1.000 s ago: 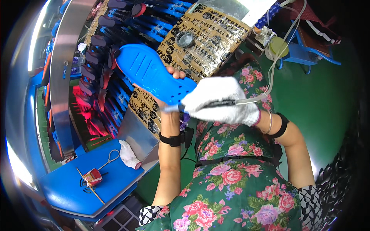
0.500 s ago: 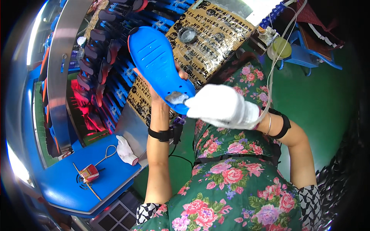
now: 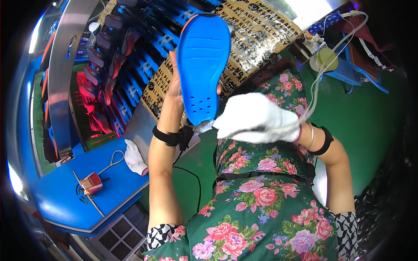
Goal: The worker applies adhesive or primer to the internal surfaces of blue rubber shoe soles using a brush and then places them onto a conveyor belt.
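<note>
My bare left hand [image 3: 175,89] grips a blue shoe insole [image 3: 204,56] from behind and along its sides. The insole stands nearly upright in view, its wide end up and its holed narrow end down, with a small orange patch at the top edge. In a white knit glove, my right hand [image 3: 257,117] is closed at the lower right of that end. A flat shiny tip [image 3: 203,127] shows between the glove and the insole's bottom edge; its handle is hidden in the fist. Whether it touches the edge I cannot tell. A pale cable [image 3: 311,111] trails from this hand.
A blue table [image 3: 61,191] at left carries a white glove [image 3: 134,157] and a small red box [image 3: 91,183]. Dark soles [image 3: 104,41] line a rack behind it. A tape-covered cardboard surface [image 3: 257,26] lies ahead; a blue stool [image 3: 342,71] stands at right.
The insole has shifted right and turned more upright, my left hand with it. The tip has gone from the face of the holed end to its bottom edge. The gloved hand has moved slightly right.
</note>
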`<action>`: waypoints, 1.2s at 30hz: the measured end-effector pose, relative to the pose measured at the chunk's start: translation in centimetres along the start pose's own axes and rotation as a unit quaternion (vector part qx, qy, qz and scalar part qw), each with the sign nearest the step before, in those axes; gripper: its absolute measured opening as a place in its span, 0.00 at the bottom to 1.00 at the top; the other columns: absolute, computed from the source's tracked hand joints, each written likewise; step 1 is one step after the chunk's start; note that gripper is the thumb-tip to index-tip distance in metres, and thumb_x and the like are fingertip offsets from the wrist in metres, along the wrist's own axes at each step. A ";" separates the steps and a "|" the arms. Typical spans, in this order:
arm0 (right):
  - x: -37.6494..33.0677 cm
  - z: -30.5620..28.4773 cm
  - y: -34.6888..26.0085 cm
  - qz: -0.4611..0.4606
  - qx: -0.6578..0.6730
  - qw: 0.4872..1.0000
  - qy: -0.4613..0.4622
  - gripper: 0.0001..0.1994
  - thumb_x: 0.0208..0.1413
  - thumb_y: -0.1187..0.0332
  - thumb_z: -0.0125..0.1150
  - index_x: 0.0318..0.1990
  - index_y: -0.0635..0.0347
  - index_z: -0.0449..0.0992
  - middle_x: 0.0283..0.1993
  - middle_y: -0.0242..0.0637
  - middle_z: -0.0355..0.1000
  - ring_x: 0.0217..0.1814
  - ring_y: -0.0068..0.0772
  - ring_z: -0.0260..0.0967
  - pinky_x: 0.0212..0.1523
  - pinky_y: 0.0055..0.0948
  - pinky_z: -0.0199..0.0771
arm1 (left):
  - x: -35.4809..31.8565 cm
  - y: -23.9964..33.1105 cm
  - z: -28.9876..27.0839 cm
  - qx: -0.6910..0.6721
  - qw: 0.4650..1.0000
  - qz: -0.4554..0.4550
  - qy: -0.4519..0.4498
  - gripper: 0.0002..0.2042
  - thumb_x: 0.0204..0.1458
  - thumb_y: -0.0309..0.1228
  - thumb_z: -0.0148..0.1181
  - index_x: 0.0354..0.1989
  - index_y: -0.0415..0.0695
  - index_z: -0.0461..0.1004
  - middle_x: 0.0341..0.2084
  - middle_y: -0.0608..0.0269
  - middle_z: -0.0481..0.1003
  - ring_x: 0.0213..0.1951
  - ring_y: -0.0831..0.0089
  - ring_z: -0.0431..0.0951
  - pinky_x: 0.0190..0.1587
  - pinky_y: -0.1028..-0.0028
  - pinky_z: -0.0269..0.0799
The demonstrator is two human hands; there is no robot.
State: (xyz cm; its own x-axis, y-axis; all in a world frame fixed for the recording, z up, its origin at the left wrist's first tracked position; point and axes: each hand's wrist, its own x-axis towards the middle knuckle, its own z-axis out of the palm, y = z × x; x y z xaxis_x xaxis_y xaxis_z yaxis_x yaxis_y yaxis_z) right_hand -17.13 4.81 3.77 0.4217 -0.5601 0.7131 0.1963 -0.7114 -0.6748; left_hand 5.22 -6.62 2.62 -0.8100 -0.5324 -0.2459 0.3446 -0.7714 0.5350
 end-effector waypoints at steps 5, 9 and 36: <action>-0.3 -0.2 -0.2 0.111 -0.051 0.990 0.071 0.07 0.48 0.75 0.70 0.36 0.56 0.84 0.36 0.35 0.81 0.38 0.36 0.79 0.40 0.33 0.78 | 1.3 0.4 -1.4 0.041 0.998 0.000 0.041 0.59 0.44 0.83 0.32 0.66 0.37 0.62 0.45 0.40 0.78 0.34 0.46 0.82 0.37 0.51 0.83; -1.0 -0.2 0.6 0.307 0.175 0.909 0.222 0.06 0.51 0.76 0.73 0.37 0.61 0.86 0.36 0.34 0.83 0.36 0.23 0.79 0.41 0.22 0.78 | 1.2 -1.4 -5.3 -0.029 0.991 0.129 0.026 0.41 0.60 0.66 0.38 0.62 0.36 0.67 0.46 0.42 0.77 0.44 0.48 0.80 0.50 0.51 0.78; 3.7 -2.7 -2.0 0.246 0.069 0.917 0.307 0.11 0.53 0.78 0.70 0.45 0.64 0.84 0.42 0.40 0.83 0.44 0.28 0.80 0.49 0.28 0.80 | -1.7 -10.8 3.7 -0.204 0.961 0.178 -0.058 0.52 0.45 0.64 0.61 0.75 0.47 0.51 0.68 0.45 0.62 0.69 0.39 0.60 0.63 0.30 0.60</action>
State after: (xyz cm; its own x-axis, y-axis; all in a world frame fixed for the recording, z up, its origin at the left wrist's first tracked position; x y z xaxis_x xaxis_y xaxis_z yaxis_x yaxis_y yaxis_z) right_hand -18.32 3.02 8.25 -0.0803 -0.9624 0.2596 0.2434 -0.2715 -0.9312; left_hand 1.08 3.90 0.28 -0.6450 -0.7642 -0.0018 0.7485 -0.6321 0.2006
